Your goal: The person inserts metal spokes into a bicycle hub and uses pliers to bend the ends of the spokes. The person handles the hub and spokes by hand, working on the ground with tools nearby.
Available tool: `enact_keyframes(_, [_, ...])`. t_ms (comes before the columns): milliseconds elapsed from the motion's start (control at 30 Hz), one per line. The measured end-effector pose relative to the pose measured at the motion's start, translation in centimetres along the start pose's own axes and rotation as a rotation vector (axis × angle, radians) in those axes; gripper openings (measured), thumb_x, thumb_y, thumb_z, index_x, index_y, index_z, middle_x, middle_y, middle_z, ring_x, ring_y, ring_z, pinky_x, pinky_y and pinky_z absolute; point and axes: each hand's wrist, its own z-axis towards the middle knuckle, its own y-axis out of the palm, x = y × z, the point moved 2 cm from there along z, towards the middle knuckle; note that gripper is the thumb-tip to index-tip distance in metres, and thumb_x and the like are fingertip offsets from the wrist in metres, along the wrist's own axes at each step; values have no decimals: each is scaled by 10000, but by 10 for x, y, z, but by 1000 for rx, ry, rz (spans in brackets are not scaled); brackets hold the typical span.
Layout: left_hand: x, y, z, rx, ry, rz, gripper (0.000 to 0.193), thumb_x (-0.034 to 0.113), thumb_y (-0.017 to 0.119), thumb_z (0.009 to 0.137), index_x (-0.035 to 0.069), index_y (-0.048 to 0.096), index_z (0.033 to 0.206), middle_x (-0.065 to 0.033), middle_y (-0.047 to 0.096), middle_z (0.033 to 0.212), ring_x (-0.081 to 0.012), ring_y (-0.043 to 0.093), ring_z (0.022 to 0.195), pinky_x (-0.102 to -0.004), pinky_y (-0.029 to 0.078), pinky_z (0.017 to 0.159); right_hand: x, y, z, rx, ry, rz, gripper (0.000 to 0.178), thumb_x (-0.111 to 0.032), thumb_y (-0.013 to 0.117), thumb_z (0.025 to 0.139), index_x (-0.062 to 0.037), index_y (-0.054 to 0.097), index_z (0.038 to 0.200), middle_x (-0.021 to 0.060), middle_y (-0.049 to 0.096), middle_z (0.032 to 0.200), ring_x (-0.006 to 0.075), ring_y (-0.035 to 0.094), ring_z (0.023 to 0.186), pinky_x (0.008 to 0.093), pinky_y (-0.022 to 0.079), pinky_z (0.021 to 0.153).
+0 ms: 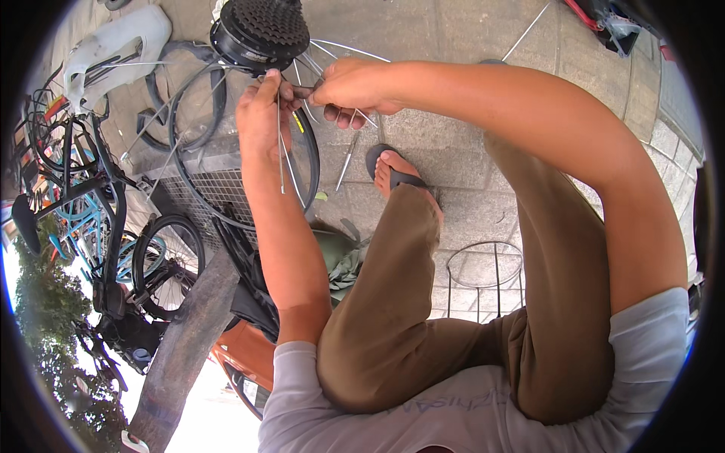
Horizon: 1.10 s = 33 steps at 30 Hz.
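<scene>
A black wheel hub (251,41) with a dark stack of sprockets sits at the top, with thin silver spokes (351,50) fanning out from it. Just below the hub, my left hand (263,113) pinches the upper part of a spoke (280,151) that hangs down along my wrist. My right hand (349,87) is closed beside it, its fingertips meeting those of my left hand. Thin spokes stick out past the right hand's curled fingers; the exact grip is partly hidden. Behind my left forearm lies a black bicycle rim (312,170) with a yellow mark.
Curved black tyre pieces (208,124) and a cut white plastic jug (121,47) lie at upper left. A metal grate (204,192) is under the rim. Bicycles (79,181) crowd the left. A round wire frame (485,264) stands between my legs; a thin silver tool (347,161) lies near my sandal.
</scene>
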Motion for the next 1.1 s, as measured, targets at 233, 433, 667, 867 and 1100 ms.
enact_keyframes(233, [24, -8, -9, 25, -62, -3, 162, 130, 674, 986, 29, 591, 892, -88, 653, 788, -165, 655, 599, -243, 481, 495, -2, -20, 51, 307, -254, -554, 384, -205, 517, 990, 37, 657, 1253, 172, 704, 902, 267, 683, 821, 413, 557, 776])
enact_keyframes(433, [52, -36, -17, -197, -168, -514, 108, 105, 623, 982, -2, 616, 1000, -62, 626, 811, -133, 629, 680, -258, 411, 526, -32, -20, -7, 226, -292, -651, 392, -163, 483, 990, 33, 656, 1282, 219, 720, 932, 309, 696, 862, 417, 538, 835])
enact_keyframes(667, [57, -37, -41, -226, -6, -910, 350, 161, 532, 925, -53, 611, 1191, -132, 694, 1012, -286, 700, 945, -364, 503, 708, -57, 9, -70, 204, -260, -687, 358, -134, 480, 982, 52, 654, 1233, 219, 676, 802, 269, 684, 781, 435, 523, 762])
enact_keyframes(867, [35, -7, -26, -386, 133, -976, 577, 280, 485, 872, -98, 583, 1296, -250, 690, 1162, -417, 631, 1164, -405, 484, 857, -34, 30, -97, 207, -226, -483, 238, -119, 460, 985, 63, 609, 1018, 205, 620, 661, 289, 685, 619, 443, 510, 628])
enact_keyframes(1100, [-9, 7, -6, -309, -75, -775, 519, 157, 494, 884, -86, 534, 1342, -251, 630, 1315, -416, 586, 1290, -400, 527, 893, 21, 5, -79, 276, -218, -612, 235, -115, 460, 956, 72, 595, 996, 263, 660, 773, 416, 696, 777, 474, 531, 728])
